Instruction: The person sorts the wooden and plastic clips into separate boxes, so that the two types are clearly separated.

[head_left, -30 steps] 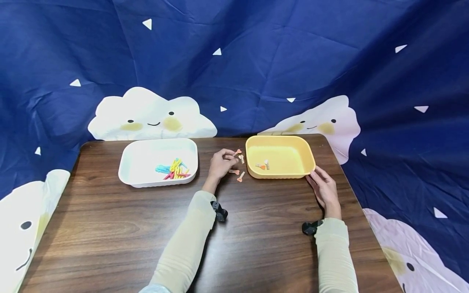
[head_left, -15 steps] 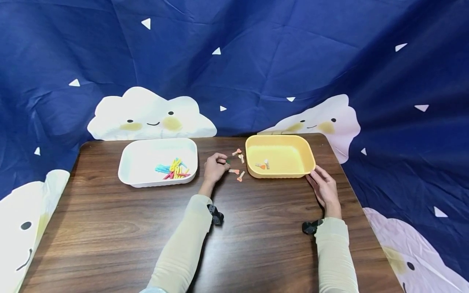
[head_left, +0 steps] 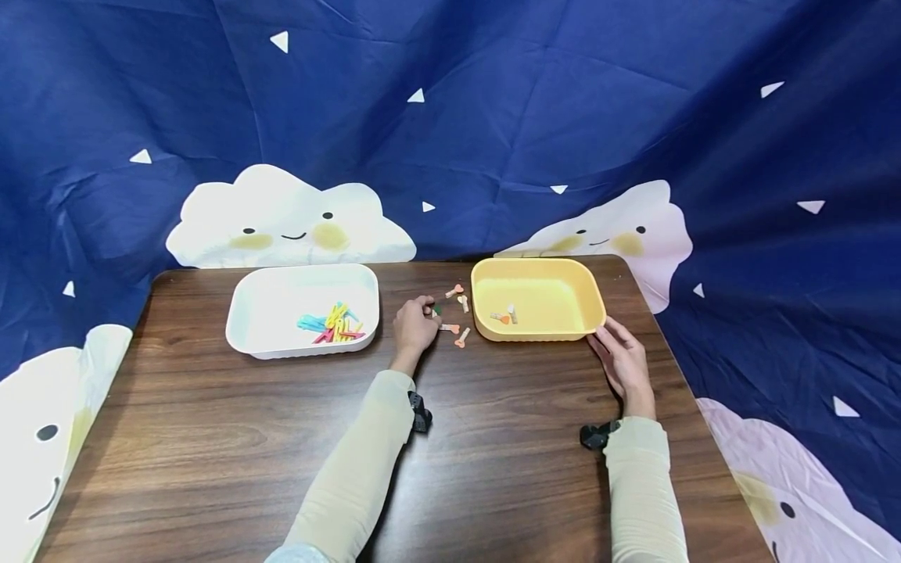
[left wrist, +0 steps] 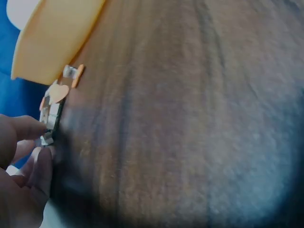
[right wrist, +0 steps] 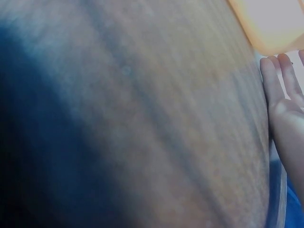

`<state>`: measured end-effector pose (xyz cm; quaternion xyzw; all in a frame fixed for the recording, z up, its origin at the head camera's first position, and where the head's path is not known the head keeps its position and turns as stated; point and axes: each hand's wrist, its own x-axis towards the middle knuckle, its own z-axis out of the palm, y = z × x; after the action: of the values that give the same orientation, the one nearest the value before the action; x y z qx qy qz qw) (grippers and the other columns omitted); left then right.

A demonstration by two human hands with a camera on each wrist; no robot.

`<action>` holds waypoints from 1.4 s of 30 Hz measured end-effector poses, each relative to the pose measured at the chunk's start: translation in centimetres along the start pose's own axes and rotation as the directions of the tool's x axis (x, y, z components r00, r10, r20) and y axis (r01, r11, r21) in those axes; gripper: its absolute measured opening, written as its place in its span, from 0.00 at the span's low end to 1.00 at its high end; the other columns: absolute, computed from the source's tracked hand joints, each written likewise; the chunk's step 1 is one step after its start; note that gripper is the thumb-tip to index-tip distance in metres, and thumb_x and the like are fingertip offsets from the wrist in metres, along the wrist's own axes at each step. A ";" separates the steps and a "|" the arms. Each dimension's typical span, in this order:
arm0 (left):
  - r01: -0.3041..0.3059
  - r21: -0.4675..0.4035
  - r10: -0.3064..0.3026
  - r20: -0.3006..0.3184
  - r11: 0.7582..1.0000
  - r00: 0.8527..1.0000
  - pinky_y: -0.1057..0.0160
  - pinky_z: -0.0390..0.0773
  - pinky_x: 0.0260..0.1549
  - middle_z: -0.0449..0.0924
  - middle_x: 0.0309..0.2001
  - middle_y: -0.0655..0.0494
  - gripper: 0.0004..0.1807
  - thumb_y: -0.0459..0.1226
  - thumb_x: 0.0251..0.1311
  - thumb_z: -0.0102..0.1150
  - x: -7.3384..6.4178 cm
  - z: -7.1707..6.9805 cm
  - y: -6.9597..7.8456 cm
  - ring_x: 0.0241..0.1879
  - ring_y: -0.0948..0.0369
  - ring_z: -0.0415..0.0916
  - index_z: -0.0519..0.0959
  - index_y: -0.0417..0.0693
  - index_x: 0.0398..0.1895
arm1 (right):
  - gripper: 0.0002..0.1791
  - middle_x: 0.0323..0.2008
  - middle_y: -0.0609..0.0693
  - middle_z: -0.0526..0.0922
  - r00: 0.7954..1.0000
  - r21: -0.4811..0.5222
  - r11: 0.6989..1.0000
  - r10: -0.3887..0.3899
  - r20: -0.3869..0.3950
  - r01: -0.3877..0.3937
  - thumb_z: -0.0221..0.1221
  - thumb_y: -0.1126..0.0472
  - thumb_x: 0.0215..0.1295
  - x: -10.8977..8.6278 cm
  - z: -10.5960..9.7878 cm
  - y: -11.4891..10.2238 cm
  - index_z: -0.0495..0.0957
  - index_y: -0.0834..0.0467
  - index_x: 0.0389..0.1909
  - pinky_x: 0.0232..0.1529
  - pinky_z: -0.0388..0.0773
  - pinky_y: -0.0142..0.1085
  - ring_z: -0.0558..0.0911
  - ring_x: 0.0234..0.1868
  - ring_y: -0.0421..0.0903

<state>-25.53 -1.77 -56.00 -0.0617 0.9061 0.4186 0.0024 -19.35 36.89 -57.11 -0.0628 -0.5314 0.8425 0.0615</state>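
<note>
Pinching 1 green clip: left hand, near 4 loose clips.

One table, two hands, two bins, two clips inside the yellow, four beside it, one green piece, several pegs.

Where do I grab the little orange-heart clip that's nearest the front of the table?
I'd pinch the slim, pale stick of the orange-heart clip, one fingertip on each long side. Come down from above and in front: it lies flat on the table, heart end toward the person, and the yellow tub stands close on its right, so the front looks roomier.
</note>
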 end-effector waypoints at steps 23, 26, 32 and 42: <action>-0.007 -0.148 0.001 -0.041 0.989 0.999 0.50 0.74 0.50 0.82 0.33 0.57 0.12 0.29 0.55 0.67 -0.3 -0.4 0.4 0.40 0.52 0.79 0.85 0.46 0.42 | 0.19 0.50 0.49 0.85 0.999 0.002 0.999 0.040 -0.036 -0.040 0.62 0.72 0.68 -0.1 0.2 -0.3 0.81 0.63 0.59 0.65 0.69 0.42 0.83 0.52 0.42; 0.004 -0.173 -0.012 -0.044 0.985 0.999 0.50 0.74 0.50 0.83 0.33 0.57 0.12 0.29 0.54 0.68 -0.3 -0.5 0.5 0.41 0.52 0.80 0.86 0.46 0.42 | 0.19 0.50 0.49 0.84 0.999 0.005 0.999 0.036 -0.029 -0.036 0.62 0.72 0.68 0.0 0.1 -0.3 0.81 0.63 0.59 0.65 0.69 0.42 0.83 0.52 0.42; 0.007 -0.190 -0.016 -0.043 0.982 0.999 0.50 0.75 0.51 0.83 0.33 0.57 0.12 0.29 0.54 0.68 -0.3 -0.5 0.5 0.41 0.52 0.80 0.86 0.46 0.42 | 0.18 0.50 0.49 0.85 0.999 0.009 0.999 0.037 -0.029 -0.037 0.61 0.72 0.68 -0.1 0.1 -0.4 0.81 0.62 0.58 0.64 0.70 0.41 0.84 0.52 0.42; -0.003 -0.213 -0.005 -0.038 0.977 0.999 0.52 0.77 0.47 0.83 0.33 0.58 0.11 0.30 0.55 0.66 -0.2 -0.7 0.7 0.36 0.56 0.81 0.86 0.47 0.41 | 0.19 0.50 0.50 0.84 0.999 0.009 0.999 0.032 -0.023 -0.032 0.61 0.73 0.68 0.0 0.1 -0.4 0.80 0.64 0.59 0.64 0.70 0.42 0.84 0.52 0.42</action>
<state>-25.39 -1.84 -55.05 -0.0701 0.8558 0.5122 -0.0215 -19.33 36.93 -56.73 -0.0807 -0.5260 0.8449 0.0544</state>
